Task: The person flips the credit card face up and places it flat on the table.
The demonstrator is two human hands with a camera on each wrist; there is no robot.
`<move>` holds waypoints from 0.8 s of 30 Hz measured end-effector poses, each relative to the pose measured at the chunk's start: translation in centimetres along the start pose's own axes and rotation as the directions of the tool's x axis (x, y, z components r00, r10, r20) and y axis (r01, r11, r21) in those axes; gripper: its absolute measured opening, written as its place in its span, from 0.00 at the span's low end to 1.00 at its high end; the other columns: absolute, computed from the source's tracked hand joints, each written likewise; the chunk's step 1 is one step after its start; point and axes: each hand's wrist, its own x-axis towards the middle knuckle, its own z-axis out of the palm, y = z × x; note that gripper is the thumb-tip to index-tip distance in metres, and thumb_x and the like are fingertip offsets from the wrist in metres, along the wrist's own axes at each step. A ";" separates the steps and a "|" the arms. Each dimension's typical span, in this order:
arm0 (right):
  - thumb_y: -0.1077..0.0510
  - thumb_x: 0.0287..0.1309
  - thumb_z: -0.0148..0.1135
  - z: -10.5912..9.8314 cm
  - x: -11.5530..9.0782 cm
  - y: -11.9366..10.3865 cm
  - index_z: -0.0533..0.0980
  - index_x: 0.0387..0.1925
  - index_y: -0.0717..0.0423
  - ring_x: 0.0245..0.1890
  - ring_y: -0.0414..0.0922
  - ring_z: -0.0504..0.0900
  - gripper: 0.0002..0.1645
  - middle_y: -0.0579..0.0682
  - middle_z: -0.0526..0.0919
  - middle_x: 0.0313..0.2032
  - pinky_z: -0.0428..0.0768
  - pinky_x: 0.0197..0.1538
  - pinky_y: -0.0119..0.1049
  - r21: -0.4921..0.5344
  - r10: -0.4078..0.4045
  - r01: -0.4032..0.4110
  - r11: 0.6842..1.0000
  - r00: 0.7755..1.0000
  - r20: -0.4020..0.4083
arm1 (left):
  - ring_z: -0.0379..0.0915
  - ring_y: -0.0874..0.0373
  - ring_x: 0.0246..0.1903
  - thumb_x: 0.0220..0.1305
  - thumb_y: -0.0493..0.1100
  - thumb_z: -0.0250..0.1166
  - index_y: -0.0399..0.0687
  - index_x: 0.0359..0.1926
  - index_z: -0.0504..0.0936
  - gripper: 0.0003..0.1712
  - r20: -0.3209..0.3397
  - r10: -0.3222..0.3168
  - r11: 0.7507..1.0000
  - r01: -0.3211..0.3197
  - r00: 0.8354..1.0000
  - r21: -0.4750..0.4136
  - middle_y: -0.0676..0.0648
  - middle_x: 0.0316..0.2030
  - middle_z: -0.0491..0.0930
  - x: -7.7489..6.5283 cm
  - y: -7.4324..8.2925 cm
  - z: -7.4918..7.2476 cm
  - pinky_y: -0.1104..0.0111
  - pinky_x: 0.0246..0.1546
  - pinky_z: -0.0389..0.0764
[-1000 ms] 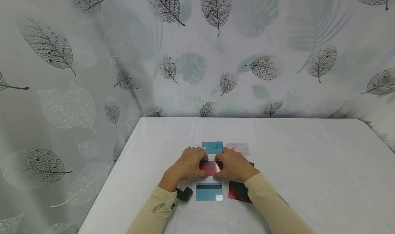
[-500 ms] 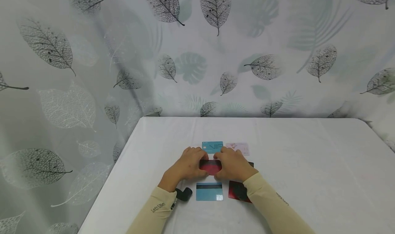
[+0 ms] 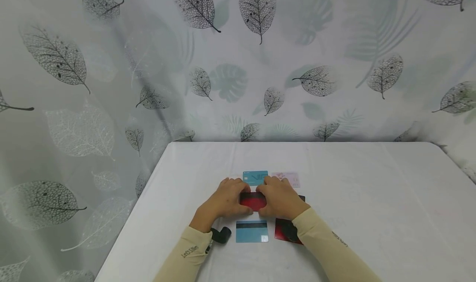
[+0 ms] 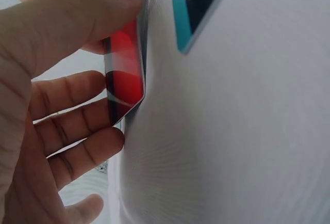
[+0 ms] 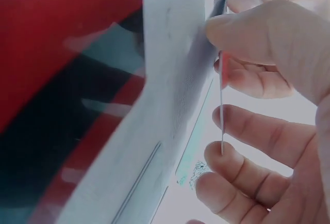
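Head camera looked forward and down, well back, over the table (image 3: pixel 379 216) to the leaf-print backdrop (image 3: pixel 275 67). Left wrist camera sat close by the left grip (image 3: pixel 230 197), tabletop tipped sideways, frame right. Right wrist camera equally close by the right grip (image 3: pixel 281 199), tabletop frame left. All three caught the red card (image 3: pixel 253 201), right wrist nearly edge-on.

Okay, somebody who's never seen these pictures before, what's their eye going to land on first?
Likely the glossy red card, pinched between the left hand and right hand above the white table. Next, perhaps the teal VIP card just beyond the hands and the blue striped card on the near side. The leaf-patterned backdrop behind the table also stands out.
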 end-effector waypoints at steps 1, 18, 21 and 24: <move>0.43 0.43 0.80 0.0 0.0 0.0 0.86 0.50 0.51 0.37 0.43 0.72 0.32 0.46 0.76 0.37 0.73 0.42 0.43 -0.005 -0.005 0.005 1.000 1.000 -0.006 | 0.74 0.59 0.53 0.56 0.56 0.78 0.52 0.56 0.81 0.30 0.001 -0.004 1.000 0.004 1.000 -0.002 0.53 0.49 0.82 0.0 0.0 0.0 0.45 0.75 0.59; 0.43 0.45 0.77 -0.2 -0.2 0.9 0.85 0.51 0.51 0.37 0.43 0.74 0.31 0.47 0.78 0.38 0.74 0.43 0.46 0.001 0.000 0.000 1.000 0.997 -0.075 | 0.72 0.56 0.52 0.56 0.55 0.77 0.50 0.59 0.82 0.32 -0.033 0.035 0.998 -0.034 0.999 0.043 0.51 0.52 0.80 0.5 -0.2 -0.5 0.54 0.67 0.69; 0.43 0.45 0.78 -0.1 -0.3 1.0 0.86 0.52 0.50 0.36 0.42 0.74 0.31 0.46 0.77 0.37 0.72 0.40 0.44 -0.008 -0.015 0.015 1.000 0.995 -0.095 | 0.72 0.57 0.49 0.56 0.54 0.76 0.49 0.58 0.82 0.30 -0.052 0.064 0.998 -0.062 0.997 0.028 0.51 0.50 0.81 0.5 -0.3 -0.6 0.56 0.62 0.71; 0.43 0.45 0.78 -0.1 -0.3 1.0 0.85 0.52 0.50 0.35 0.41 0.74 0.32 0.45 0.77 0.36 0.71 0.38 0.43 -0.003 -0.017 0.016 1.000 0.994 -0.106 | 0.73 0.57 0.49 0.56 0.54 0.75 0.49 0.58 0.82 0.30 -0.061 0.078 0.997 -0.077 0.995 0.018 0.51 0.50 0.81 0.6 -0.3 -0.7 0.56 0.60 0.72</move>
